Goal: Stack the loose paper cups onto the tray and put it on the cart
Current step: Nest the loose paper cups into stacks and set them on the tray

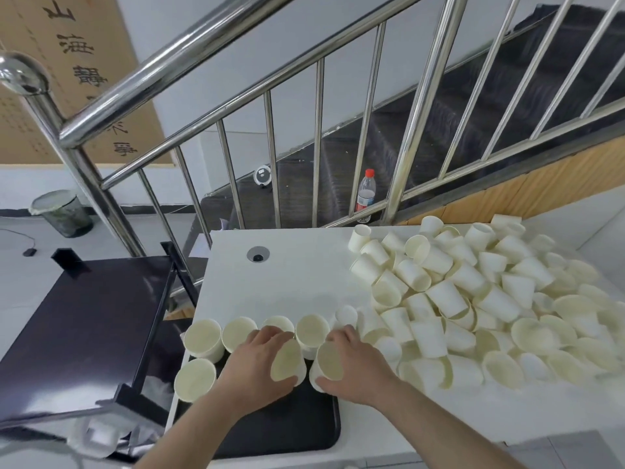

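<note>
Filling is in hand: the left hand [262, 360] and right hand [351, 365] each curl round a paper cup [286, 362] over the black tray [287, 424] (apparently setting them upright). Next, fetch more from the loose pile [473, 299]; the cart [84, 333] waits left.

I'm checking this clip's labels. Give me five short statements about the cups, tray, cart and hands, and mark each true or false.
1. Each hand holds a paper cup. True: the left hand grips one cup, the right hand another.
2. The tray is already on the cart. False: it lies on the white table.
3. The pile of loose cups lies to the right of the tray. True.
4. The cups standing on the tray are upside down. False: their mouths face up.
5. A bottle with a blue cap stands behind the railing. False: the bottle has a red cap.
</note>
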